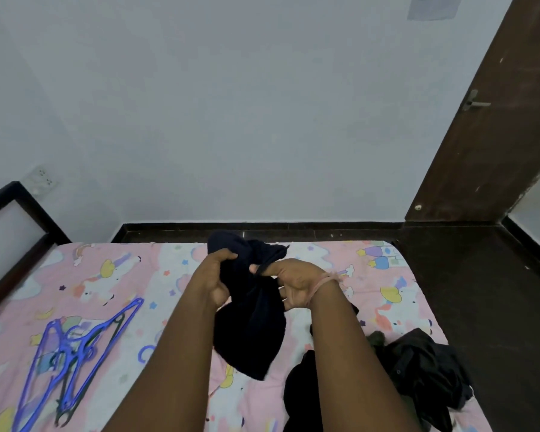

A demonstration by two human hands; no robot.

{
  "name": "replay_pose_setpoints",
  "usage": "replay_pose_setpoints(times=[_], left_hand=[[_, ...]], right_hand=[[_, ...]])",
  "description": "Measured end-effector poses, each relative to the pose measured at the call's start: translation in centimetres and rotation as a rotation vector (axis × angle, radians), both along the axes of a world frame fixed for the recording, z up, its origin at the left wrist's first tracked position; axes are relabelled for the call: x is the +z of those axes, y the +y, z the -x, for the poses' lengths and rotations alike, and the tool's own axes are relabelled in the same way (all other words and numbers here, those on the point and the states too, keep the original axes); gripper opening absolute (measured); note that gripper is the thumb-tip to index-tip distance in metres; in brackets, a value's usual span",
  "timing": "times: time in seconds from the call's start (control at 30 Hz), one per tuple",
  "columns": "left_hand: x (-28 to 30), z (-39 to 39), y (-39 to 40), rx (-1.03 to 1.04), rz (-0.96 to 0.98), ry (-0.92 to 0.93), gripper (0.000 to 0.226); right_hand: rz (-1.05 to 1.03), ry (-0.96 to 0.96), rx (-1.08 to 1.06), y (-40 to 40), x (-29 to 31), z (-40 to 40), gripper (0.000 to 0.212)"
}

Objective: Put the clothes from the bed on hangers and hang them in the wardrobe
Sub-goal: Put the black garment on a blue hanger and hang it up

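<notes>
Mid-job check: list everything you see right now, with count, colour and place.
dark garment: one, navy-black, held up over the middle of the bed
clothes pile: one heap, black, bed's right side
hangers: a bunch, mostly blue with a dark one, count unclear, bed's left side
bedsheet: one, pink with cartoon print, covering the bed
headboard: one, dark frame, far left
door: one, dark brown, right
wall socket: one, white, left wall
left hand: grips the garment
right hand: pinches the garment's edge
</notes>
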State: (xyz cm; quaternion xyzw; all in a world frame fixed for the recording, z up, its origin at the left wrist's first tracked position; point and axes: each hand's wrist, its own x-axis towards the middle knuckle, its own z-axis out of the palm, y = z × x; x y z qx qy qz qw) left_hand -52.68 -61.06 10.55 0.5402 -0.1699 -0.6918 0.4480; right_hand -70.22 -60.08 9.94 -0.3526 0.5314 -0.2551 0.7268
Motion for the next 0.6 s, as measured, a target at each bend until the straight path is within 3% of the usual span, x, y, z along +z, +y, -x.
replay_pose_setpoints(times=[0.13,0.23,0.3,0.33,0.37,0.5,0.6], left_hand=[[0.6,0.1,-0.1,-0.010,-0.024,0.062,0.046],[2.8,-0.4,-1.0,-0.196,-0.017,-0.248,0.036],[3.9,-1.5,-1.8,-0.313,0.141,-0.472,0.075],[4.3,-2.2,-2.2,-0.404,0.266,-0.505,0.095],[4.7,-2.9,-2.5,-0.514,0.356,-0.470,0.099],[6.5,-4.1,-1.7,-0.937,0.533,-0.352,0.073],[8.2,-3.4,-1.5,-1.010,0.480,-0.578,0.061]], right_hand=[[0.261,0.303,-0.060,-0.7,-0.8,-2.4,0.033],[0.483,0.509,-0.075,-1.4,0.2,-1.7,0.025],[0.623,0.611,0.142,-1.9,1.4,-1.3,0.024],[0.658,0.657,0.225,-2.1,2.0,-1.2,0.023],[0.685,0.695,0.262,-2.3,2.4,-1.1,0.021],[0.804,0.737,0.119,-2.9,3.5,-1.5,0.027],[0.815,0.757,-0.005,-2.6,4.1,-1.8,0.025]])
